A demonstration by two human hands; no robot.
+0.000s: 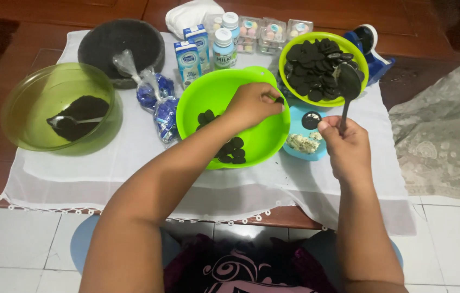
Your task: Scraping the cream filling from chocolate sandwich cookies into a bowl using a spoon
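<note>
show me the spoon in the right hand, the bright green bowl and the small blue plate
spoon (pixel 348 81), head view, on its dark bowl end
bright green bowl (pixel 215 93), head view, on its bare inner wall
small blue plate (pixel 297 114), head view, on its bare upper left part

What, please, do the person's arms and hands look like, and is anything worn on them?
Both arms are bare from above the elbow down: no sleeves, gloves, watch or bracelets show. The left hand and right hand are uncovered, and no rings can be made out. Lower down, only a dark garment with a pink swirl pattern shows, at the lap.
</note>
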